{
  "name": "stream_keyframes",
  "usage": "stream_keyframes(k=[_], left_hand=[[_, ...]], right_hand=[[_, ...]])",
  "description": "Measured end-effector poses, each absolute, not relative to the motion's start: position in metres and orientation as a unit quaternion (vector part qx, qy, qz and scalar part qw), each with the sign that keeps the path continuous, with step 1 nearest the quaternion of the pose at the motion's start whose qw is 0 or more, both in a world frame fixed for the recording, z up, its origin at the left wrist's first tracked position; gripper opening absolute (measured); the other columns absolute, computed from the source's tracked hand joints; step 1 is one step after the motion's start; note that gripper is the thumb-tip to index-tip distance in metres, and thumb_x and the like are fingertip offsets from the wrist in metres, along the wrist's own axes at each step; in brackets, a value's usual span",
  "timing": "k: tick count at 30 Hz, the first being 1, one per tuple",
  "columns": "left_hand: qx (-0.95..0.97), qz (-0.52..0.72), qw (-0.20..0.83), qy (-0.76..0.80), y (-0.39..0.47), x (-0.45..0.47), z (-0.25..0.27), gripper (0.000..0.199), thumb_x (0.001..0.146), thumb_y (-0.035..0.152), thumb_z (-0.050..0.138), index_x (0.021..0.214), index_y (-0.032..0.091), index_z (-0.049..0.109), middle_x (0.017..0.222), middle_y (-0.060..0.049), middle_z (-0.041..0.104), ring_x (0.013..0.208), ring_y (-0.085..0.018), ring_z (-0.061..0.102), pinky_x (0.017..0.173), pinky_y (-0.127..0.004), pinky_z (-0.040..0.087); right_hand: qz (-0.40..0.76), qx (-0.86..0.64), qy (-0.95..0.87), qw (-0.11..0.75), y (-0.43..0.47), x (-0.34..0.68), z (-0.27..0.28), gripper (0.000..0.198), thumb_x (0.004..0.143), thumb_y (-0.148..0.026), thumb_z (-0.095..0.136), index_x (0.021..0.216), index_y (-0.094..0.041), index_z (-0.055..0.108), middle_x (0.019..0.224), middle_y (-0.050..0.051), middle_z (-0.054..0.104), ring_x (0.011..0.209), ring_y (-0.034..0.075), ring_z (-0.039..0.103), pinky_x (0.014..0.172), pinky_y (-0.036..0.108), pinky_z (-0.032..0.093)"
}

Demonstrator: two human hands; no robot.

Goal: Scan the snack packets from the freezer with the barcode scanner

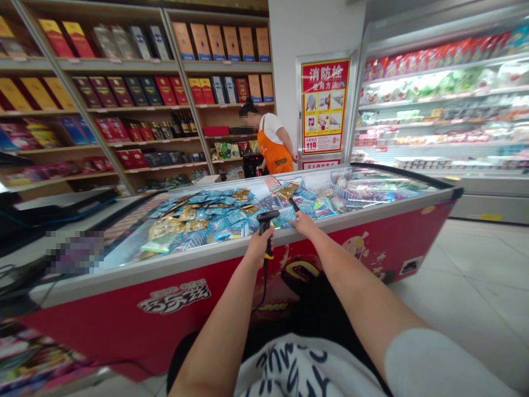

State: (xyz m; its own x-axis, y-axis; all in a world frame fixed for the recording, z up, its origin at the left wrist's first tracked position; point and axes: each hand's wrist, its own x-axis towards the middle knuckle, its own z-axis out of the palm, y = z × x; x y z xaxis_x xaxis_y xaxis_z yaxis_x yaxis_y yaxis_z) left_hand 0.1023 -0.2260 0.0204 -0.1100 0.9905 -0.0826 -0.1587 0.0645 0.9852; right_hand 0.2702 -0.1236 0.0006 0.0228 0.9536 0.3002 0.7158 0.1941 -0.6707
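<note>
In my left hand (260,247) is a black barcode scanner (268,218), gripped by its handle, with a cable hanging down from it. The scanner's head points right, toward a light blue packet (286,216). My right hand (305,225) pinches that packet at its right edge, above the front rim of the chest freezer (231,248). Just past my right fingers is a short black bar (294,204), with a gold packet (289,191) beyond it. A heap of blue and gold packets (223,212) is spread across the freezer top to the left.
A person in an orange apron (276,149) stands behind the freezer. Shelves of boxed goods (124,91) line the back wall. A lit open chiller (442,110) stands at the right. Dark counter equipment (53,207) is at the left. Wire baskets (345,194) sit inside the freezer.
</note>
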Motion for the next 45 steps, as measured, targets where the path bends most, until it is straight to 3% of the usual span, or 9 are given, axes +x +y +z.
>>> stream_keyframes(k=[29, 45], left_hand=[[0.433, 0.535, 0.541, 0.484, -0.238, 0.1, 0.03, 0.034, 0.066, 0.043, 0.069, 0.074, 0.017, 0.048, 0.047, 0.005, 0.045, 0.037, -0.007, 0.041, 0.038, -0.019, 0.034], [0.379, 0.57, 0.56, 0.467, -0.236, 0.089, 0.023, 0.036, 0.064, 0.043, 0.072, 0.073, 0.017, 0.049, 0.048, 0.005, 0.045, 0.037, -0.007, 0.041, 0.037, -0.02, 0.034]], right_hand=[[0.132, -0.639, -0.682, 0.329, -0.121, 0.267, 0.001, 0.02, 0.072, -0.03, 0.064, 0.082, -0.018, 0.053, 0.07, -0.001, 0.055, 0.064, 0.012, 0.049, 0.056, 0.022, 0.029], [0.135, -0.655, -0.669, 0.326, -0.114, 0.267, 0.003, 0.026, 0.072, -0.033, 0.065, 0.091, -0.017, 0.056, 0.084, 0.003, 0.064, 0.079, 0.016, 0.059, 0.065, 0.023, 0.037]])
